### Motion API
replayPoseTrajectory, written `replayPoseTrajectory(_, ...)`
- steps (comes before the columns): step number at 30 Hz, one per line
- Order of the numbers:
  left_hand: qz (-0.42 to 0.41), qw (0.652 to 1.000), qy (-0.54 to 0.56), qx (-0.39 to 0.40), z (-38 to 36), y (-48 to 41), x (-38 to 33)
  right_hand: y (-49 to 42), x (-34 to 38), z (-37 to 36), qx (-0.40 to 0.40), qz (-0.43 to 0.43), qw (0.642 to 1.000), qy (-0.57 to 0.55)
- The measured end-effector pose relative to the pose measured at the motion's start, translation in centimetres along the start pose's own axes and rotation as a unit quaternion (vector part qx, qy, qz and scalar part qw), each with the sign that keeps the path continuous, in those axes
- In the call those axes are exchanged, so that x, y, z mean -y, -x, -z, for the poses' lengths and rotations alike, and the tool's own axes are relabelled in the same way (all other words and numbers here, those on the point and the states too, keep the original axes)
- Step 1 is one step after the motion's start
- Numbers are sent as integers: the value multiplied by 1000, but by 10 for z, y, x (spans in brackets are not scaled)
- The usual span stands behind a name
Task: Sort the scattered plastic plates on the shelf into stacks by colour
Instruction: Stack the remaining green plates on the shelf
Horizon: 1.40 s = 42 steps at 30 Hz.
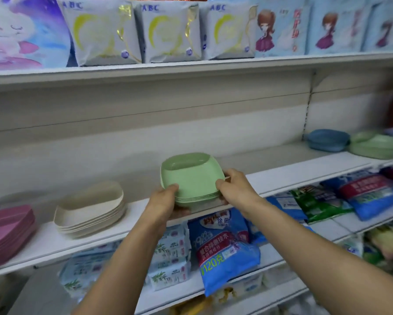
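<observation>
Green stack gripped in both hands at the shelf's front edge.

Plastic plates, nested several deep, sit tilted with the far side raised, near the middle of the shelf; whether their lower edge rests on the board cannot be told. Left hand curls round the near left corner, fingers on the top plate; right hand clasps the right edge, thumb on top and fingers under the rims. Cream stack stands well apart to the left, with a pink stack beyond it at the frame's edge. Far right on the same shelf, blue plates lie just beside more green plates. Packs line the shelf above; blue bags fill the one below.
</observation>
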State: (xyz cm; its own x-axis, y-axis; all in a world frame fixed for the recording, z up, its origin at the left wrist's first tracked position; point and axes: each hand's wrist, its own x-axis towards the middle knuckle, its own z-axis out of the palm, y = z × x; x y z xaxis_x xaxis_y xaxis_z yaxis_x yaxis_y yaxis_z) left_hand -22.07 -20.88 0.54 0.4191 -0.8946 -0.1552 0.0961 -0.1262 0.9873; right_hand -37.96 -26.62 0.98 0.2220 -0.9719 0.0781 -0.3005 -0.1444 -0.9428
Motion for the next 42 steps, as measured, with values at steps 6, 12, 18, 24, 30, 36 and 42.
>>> replayPoseTrajectory(6,-32,995,17,88,-65,8,4,9,-18,65,-64,-28,998,-1)
replayPoseTrajectory(12,-9,985,13,171,-142,15,4,11,-52,144,-118,-45,992,-18)
replayPoseTrajectory(18,-12,976,-59,209,-242,23,9,2,-97,249,-135,-69,988,-26)
replayPoseTrajectory(24,-14,974,-66,215,-380,25,26,-17,-147,381,-109,-81,991,-2)
replayPoseTrajectory(30,5,979,-21,200,-487,26,23,-53,-169,484,-86,-56,995,-10)
replayPoseTrajectory(36,14,992,-3,127,-510,2,27,-114,-194,531,-162,-97,981,-40)
replayPoseTrajectory(42,-20,997,-10,68,-500,-23,20,-175,-228,544,-215,-133,967,20)
